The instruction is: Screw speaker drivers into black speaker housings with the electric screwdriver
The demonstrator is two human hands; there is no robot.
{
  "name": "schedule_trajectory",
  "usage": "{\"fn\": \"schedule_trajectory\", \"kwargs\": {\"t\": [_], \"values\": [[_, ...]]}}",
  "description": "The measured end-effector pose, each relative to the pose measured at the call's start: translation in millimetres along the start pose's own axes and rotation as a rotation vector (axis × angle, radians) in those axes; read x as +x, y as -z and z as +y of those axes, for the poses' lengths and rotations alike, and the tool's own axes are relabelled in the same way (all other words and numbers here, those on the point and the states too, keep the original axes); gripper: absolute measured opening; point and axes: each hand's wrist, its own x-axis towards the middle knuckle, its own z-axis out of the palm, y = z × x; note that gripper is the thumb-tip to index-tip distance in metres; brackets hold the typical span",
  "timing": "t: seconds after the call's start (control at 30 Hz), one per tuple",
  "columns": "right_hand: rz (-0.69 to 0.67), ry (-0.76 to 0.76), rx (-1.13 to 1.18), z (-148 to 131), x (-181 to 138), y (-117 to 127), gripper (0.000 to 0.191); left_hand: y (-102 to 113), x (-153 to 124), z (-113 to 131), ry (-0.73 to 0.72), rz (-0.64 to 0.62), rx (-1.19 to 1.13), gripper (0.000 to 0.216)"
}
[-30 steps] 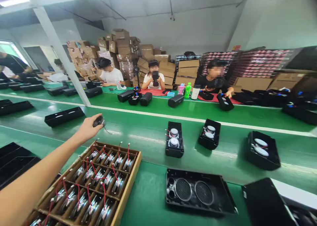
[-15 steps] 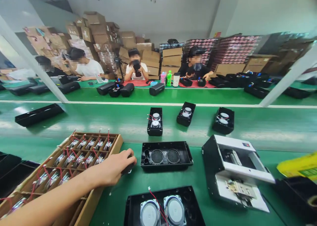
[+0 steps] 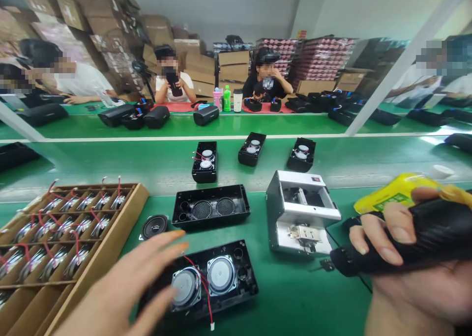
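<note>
My left hand [image 3: 136, 282], blurred and with fingers apart, hovers at the left end of a black speaker housing [image 3: 241, 282]. Two round speakers [image 3: 221, 275] with white backs sit in this housing, and a red wire with a white plug trails over its near edge. A loose speaker [image 3: 155, 226], dark cone upward, lies just beyond my left fingertips. On the right, my right hand [image 3: 383, 238] is wrapped round a black electric screwdriver [image 3: 435, 228], its tip pointing left. Behind the near housing lies another housing [image 3: 212, 207] with two grilles and no speakers.
A cardboard box [image 3: 125, 223] of wired speakers stands at left. A silver-and-black screw feeder [image 3: 304, 213] stands right of the housings, near a yellow packet [image 3: 398, 191]. Several filled housings [image 3: 251, 149] rest on the strip beyond. Co-workers sit across the green bench [image 3: 258, 125].
My left hand has let go of the loose speaker beside the box and moved over the near housing. My right hand has come into view with the screwdriver. The view has shifted right.
</note>
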Motion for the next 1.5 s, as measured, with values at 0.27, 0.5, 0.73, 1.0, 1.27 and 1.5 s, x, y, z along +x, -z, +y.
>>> {"fn": "schedule_trajectory", "kwargs": {"t": [0.27, 0.5, 0.73, 1.0, 1.27, 1.5], "values": [[-0.195, 0.196, -0.153, -2.2, 0.0, -25.7, 0.063, -51.2, 14.8, 62.8, -0.123, -0.115, -0.039, 0.083], [-0.216, 0.362, -0.239, 17.3, -3.0, -36.2, 0.062, -59.4, 8.6, 69.3, -0.12, -0.027, -0.185, 0.065], [-0.257, 0.341, -0.297, 30.2, -5.1, -41.7, 0.056, -64.1, 12.2, 90.9, -0.182, -0.036, -0.21, 0.075], [-0.267, 0.343, -0.306, 31.9, -2.7, -42.9, 0.055, -63.2, 11.3, 95.9, -0.144, -0.056, -0.213, 0.072], [-0.251, 0.299, -0.329, 36.5, -3.9, -41.4, 0.061, -61.8, 11.8, 97.4, -0.137, -0.076, -0.192, 0.068], [-0.253, 0.216, -0.303, 32.3, -10.2, -41.2, 0.076, -54.6, 12.2, 97.4, -0.143, -0.104, -0.172, 0.072]]}}
